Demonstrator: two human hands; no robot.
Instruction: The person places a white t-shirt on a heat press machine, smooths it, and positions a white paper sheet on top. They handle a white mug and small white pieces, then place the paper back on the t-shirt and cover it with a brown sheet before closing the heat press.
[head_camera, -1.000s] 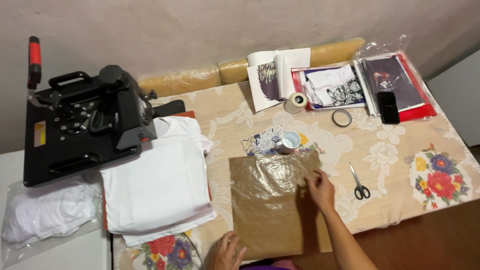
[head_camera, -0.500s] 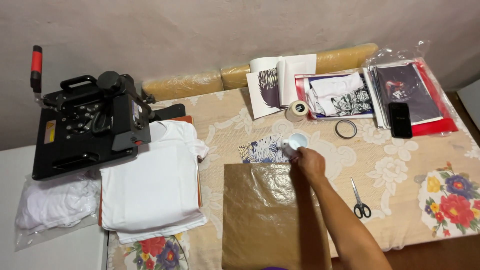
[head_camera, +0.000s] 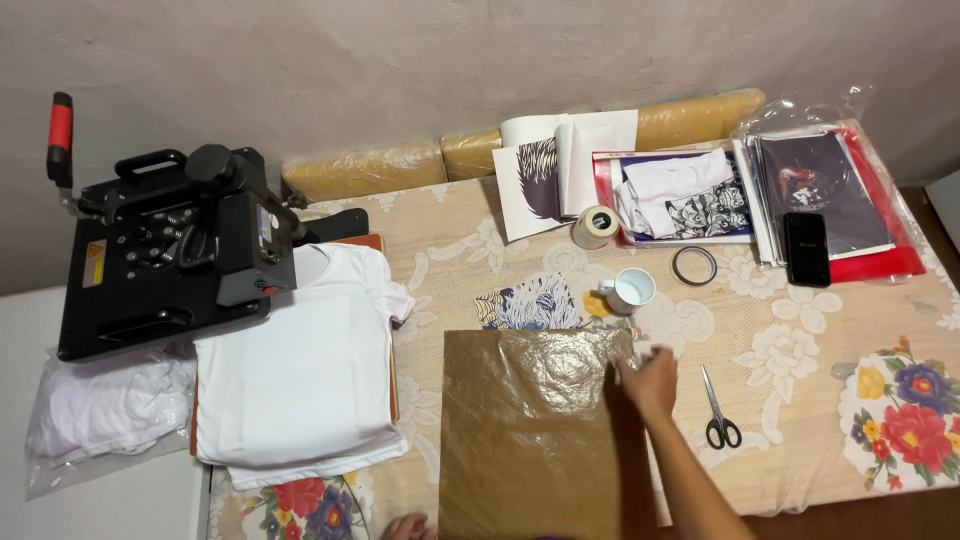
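Brown sheet (head_camera: 530, 430), right hand (head_camera: 650, 382) fingers pinching its edge, white mug (head_camera: 632, 290) empty nearby

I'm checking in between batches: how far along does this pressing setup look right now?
Laid out: white T-shirts stacked beside the heat press, with mug and scissors nearby. In hand: the right hand rests on the brown sheet's upper right edge; the left hand barely shows near its lower left corner. Left: nothing visibly lies under the press.

glossy brown sheet (head_camera: 530, 430), crinkled, lying flat on the table's near edge, rectangular, upper right corner pinched
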